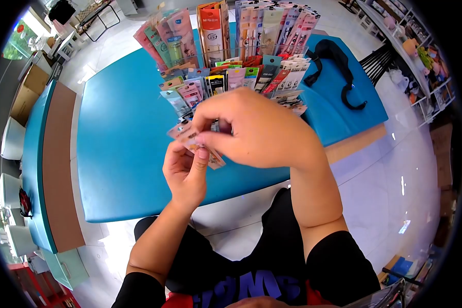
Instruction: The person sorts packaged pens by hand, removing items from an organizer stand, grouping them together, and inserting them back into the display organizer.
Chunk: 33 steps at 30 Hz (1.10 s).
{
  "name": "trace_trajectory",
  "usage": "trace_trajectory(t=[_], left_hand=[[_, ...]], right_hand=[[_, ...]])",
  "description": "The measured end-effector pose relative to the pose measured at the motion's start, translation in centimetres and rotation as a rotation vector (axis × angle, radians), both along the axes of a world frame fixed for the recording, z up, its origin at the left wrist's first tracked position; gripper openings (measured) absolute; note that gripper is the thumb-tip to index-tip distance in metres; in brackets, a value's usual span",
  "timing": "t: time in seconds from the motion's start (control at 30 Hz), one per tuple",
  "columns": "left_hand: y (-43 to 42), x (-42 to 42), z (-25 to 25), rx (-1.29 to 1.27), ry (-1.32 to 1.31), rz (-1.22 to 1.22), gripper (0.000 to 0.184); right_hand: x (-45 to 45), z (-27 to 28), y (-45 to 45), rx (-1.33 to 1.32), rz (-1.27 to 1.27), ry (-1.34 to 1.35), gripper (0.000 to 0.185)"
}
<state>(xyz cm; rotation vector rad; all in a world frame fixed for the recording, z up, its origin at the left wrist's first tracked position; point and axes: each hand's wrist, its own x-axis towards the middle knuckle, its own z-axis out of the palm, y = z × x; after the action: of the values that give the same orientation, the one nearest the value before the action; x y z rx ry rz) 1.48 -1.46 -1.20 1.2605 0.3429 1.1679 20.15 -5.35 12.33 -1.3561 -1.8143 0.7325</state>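
Observation:
Between my hands is a small pinkish, flat stationery packet (215, 159), tilted above the front edge of the blue table. My left hand (184, 172) grips it from below, the thumb pressed on its face. Over its upper part, my right hand (254, 126) is bent, thumb and finger pinched together at the packet. The right fingertips partly cover the packet, and its print is too blurred to read. Just beyond my hands stands a clear tiered display rack (218, 50) filled with several rows of hanging-card stationery packets (236, 78).
A black strap (339, 64) lies on the right of the blue table (123, 138). Another blue-topped counter (38, 169) stands on the left, with white stools (15, 138) behind it. Shelves with goods (416, 56) line the far right. My legs are below the table edge.

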Motion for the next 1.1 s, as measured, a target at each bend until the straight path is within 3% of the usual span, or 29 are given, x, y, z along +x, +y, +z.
trace_trajectory(t=[0.03, 0.13, 0.2, 0.27, 0.33, 0.43, 0.53, 0.63, 0.67, 0.7, 0.73, 0.8, 0.83, 0.87, 0.93, 1.0, 1.1], left_hand=[[-0.3, 0.4, 0.9, -0.011, -0.028, -0.004, 0.039], [0.0, 0.7, 0.8, 0.144, 0.036, 0.049, 0.040], [0.8, -0.1, 0.1, 0.201, 0.041, 0.018, 0.041], [0.9, -0.7, 0.5, 0.096, 0.038, -0.195, 0.069], [1.2, -0.8, 0.6, 0.214, 0.116, -0.286, 0.076], [0.6, -0.4, 0.9, 0.252, 0.292, -0.290, 0.078], [0.1, 0.1, 1.2, 0.249, 0.295, -0.326, 0.053], [-0.5, 0.6, 2.3, 0.272, 0.461, -0.282, 0.022], [-0.4, 0.7, 1.7, 0.349, 0.466, -0.244, 0.008], [-0.3, 1.5, 0.6, 0.513, 0.501, -0.182, 0.010], [-0.7, 1.6, 0.6, 0.590, 0.563, -0.116, 0.017], [-1.0, 1.8, 0.3, 0.925, 0.693, 0.007, 0.024], [-0.7, 1.3, -0.6, 1.055, 0.747, 0.061, 0.025], [-1.0, 1.1, -0.6, 1.053, 0.836, 0.057, 0.025], [-1.6, 0.8, -1.3, 1.013, 0.943, 0.034, 0.028], [-1.1, 1.0, -2.2, 1.009, 1.020, 0.089, 0.028], [-0.6, 0.9, -3.1, 0.988, 1.051, 0.027, 0.030]], right_hand=[[0.3, 0.0, 0.2, 0.076, 0.009, 0.005, 0.015], [2.4, 1.2, -0.2, 0.299, -0.159, 0.489, 0.015], [5.3, 1.9, -0.1, 0.652, -0.240, 0.539, 0.017], [7.7, 2.0, 0.0, 0.802, -0.432, 0.473, 0.018], [8.8, 1.6, 0.4, 0.895, -0.557, 0.419, 0.018], [7.0, 2.5, 2.5, 0.870, -0.642, 0.545, 0.011], [7.1, 2.2, 3.3, 0.778, -0.663, 0.545, 0.010], [6.6, 2.5, 3.8, 0.707, -0.681, 0.485, 0.012], [6.9, 1.2, 4.1, 0.789, -0.524, 0.444, 0.013], [8.5, 0.3, 3.1, 0.853, -0.410, 0.335, 0.014], [8.2, 0.5, 3.6, 0.737, -0.390, 0.519, 0.016], [8.5, 1.4, 4.5, 0.993, -0.766, -0.024, 0.014], [8.5, 2.2, 4.9, 0.763, -0.700, 0.162, 0.007], [8.1, 3.2, 4.3, 0.702, -0.670, 0.187, 0.006], [9.1, 2.3, 5.5, 0.602, -0.761, -0.077, 0.011], [8.9, 1.7, 6.1, 0.517, -0.804, -0.087, 0.013], [8.6, 0.5, 6.6, 0.570, -0.839, -0.229, 0.012]])
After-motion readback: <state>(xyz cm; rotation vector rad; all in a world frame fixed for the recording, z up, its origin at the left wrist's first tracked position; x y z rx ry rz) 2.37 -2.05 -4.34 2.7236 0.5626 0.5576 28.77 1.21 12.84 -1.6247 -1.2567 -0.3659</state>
